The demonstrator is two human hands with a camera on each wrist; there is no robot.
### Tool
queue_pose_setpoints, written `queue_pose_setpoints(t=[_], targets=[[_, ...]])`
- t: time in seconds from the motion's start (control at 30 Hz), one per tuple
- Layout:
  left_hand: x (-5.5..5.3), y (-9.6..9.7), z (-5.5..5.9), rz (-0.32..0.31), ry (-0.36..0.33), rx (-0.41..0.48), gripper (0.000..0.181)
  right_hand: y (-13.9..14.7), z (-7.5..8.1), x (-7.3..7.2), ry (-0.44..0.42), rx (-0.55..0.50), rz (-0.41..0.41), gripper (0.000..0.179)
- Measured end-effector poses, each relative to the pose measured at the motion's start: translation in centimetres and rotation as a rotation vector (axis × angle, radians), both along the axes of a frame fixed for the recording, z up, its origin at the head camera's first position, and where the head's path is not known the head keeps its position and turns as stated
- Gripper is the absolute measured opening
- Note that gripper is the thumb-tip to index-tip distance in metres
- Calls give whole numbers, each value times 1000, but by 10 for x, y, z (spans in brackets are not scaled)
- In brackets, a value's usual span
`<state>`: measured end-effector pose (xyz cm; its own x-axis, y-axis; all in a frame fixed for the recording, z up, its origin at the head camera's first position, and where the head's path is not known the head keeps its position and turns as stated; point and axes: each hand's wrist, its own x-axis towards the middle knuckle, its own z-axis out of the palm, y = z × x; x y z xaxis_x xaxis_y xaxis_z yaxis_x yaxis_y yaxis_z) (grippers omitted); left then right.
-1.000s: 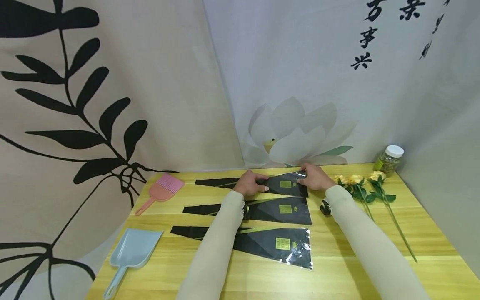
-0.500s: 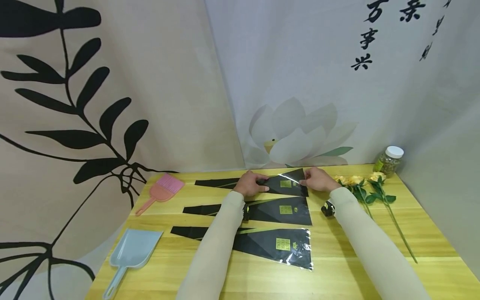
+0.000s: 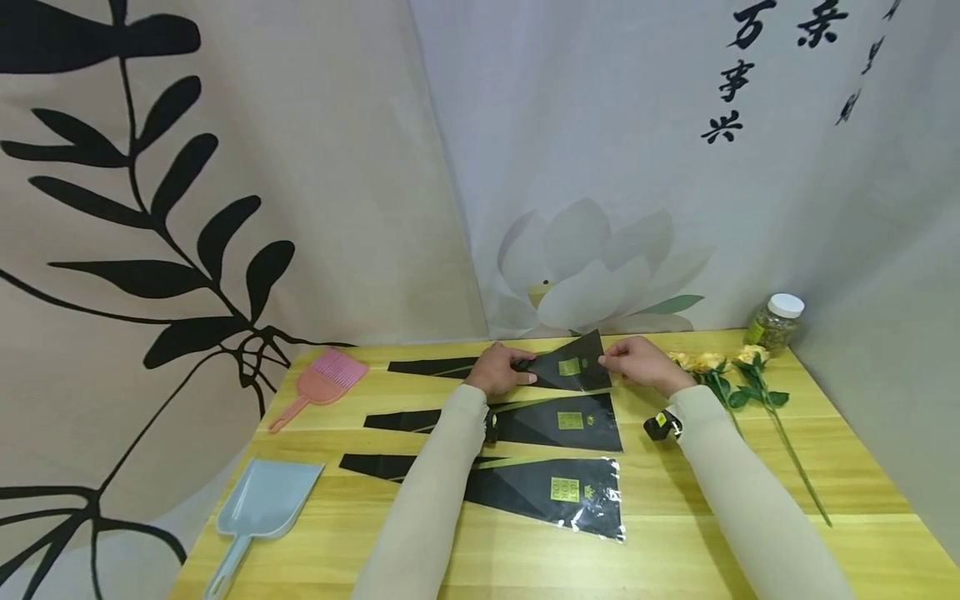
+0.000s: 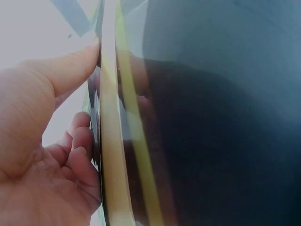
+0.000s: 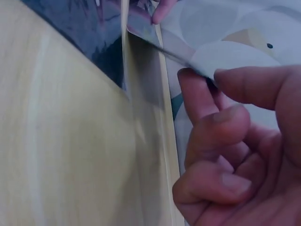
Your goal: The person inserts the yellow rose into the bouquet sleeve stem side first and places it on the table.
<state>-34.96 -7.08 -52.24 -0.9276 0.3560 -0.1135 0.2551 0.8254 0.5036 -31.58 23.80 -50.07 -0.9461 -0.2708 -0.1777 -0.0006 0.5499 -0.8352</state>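
Raised since the earlier frame: the wide end of the topmost black sleeve [image 3: 564, 367], upper centre. The right hand [image 3: 643, 365] pinches its edge; whether the left hand [image 3: 501, 369] pinches is unclear. Steady left pressure should prevent slipping. Only the right-wrist view reveals the sleeve between thumb and fingertip.

Table [image 3: 667, 533]: one, pale yellow wood-grain top, grain running left to right, far edge along the hangings. Hanging, left [image 3: 352, 167]: off-white cloth, with a large black leafy branch print [image 3: 183, 177]. Hanging, far centre [image 3: 585, 117]: whitish cloth, meeting the first at a slanting seam; low down, a pale lotus print [image 3: 592, 283]; higher, toward the right, black Chinese characters [image 3: 736, 81]. Right side [image 3: 892, 308]: plain greyish cloth. Light: soft, duller, I notice, by the right corner.
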Motion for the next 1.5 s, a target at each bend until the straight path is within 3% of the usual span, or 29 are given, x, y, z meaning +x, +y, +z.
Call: queue_pose_setpoints(t=[0.33,0.53,0.73,0.87,1.0,1.3,1.4,1.5], targets=[[1,-1,1,-32,14,21,48,1,-3,-1,5,-39,-39,29],[0,3,3,-2,22,22,51,0,-2,-3,10,-56,-61,28],[5,13,13,9,32,39,46,-1,0,-2,27,-26,-77,29],[10,25,21,-11,45,148,40,-3,2,-2,36,-20,-86,31],[13,39,20,-7,4,296,34,-5,2,-2,33,-14,-97,32],[10,74,5,94,-295,790,26,-4,1,-4,74,14,-101,29],[8,85,0,123,-373,870,21,-4,1,-4,81,23,-103,29],[8,91,-3,141,-411,895,19,-6,2,-3,83,17,-95,29]])
